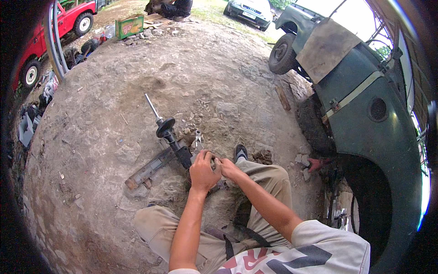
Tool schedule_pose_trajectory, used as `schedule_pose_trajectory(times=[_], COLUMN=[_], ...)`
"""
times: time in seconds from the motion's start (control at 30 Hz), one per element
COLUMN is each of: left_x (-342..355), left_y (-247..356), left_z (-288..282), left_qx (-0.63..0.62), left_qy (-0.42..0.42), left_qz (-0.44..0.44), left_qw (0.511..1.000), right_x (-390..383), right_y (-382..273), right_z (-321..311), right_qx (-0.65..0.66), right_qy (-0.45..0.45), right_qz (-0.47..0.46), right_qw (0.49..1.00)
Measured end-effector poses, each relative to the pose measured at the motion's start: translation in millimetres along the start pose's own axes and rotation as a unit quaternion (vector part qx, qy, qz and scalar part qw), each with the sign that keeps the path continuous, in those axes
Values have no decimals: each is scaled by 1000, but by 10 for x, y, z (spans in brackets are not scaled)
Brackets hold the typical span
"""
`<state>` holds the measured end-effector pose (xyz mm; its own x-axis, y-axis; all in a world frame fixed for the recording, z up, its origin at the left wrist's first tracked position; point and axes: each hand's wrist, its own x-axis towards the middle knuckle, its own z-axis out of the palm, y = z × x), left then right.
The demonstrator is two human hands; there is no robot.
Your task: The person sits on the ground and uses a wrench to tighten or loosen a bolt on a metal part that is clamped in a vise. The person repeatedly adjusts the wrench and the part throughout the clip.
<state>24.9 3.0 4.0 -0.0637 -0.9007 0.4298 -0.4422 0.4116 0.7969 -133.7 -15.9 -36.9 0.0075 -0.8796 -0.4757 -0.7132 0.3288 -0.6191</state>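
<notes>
My left hand [205, 171] is closed, its fingers curled, low in front of me. My right hand [226, 168] meets it fingertip to fingertip. Whatever the two pinch between them is hidden by the fingers. A silver metal piece with a round end [198, 135] rises just beyond my left hand; I cannot tell whether it is held. Left of my hands, a black strut shock absorber [169, 137] leans with its bright rod pointing up and away. Its lower end lies by a rusty metal beam [150, 170] on the ground.
A dark green vehicle body [365, 100] stands close on my right, with a red-toned hand [315, 164] beside its wheel arch. A wood block [283, 97] lies near it. Far left are a green crate [129, 26] and a red vehicle [68, 20]. Rough, stony ground [96, 137] spreads around.
</notes>
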Motion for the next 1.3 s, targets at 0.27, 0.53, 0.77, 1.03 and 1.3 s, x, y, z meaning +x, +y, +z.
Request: schedule_pose_trajectory(times=[0.27,0.53,0.77,1.03,1.3], left_x=[-32,-75,-31,-48,-56], left_y=[-67,-226,-55,-64,-103], left_z=[-45,-101,-42,-28,-41], left_qx=[-11,-16,-16,-17,-12], left_qy=[1,23,15,13,8], left_qz=[2,-19,15,-19,-3], left_qw=[1000,999,1000,1000,1000], right_x=[326,249,566,411,304], right_y=[93,-199,267,209,128], right_z=[94,116,83,86,133], right_qx=[-20,-56,-63,-14,-2], right_qy=[53,-22,4,12,19], right_qz=[-139,-90,-161,-217,-150], right_qw=[989,994,985,976,988])
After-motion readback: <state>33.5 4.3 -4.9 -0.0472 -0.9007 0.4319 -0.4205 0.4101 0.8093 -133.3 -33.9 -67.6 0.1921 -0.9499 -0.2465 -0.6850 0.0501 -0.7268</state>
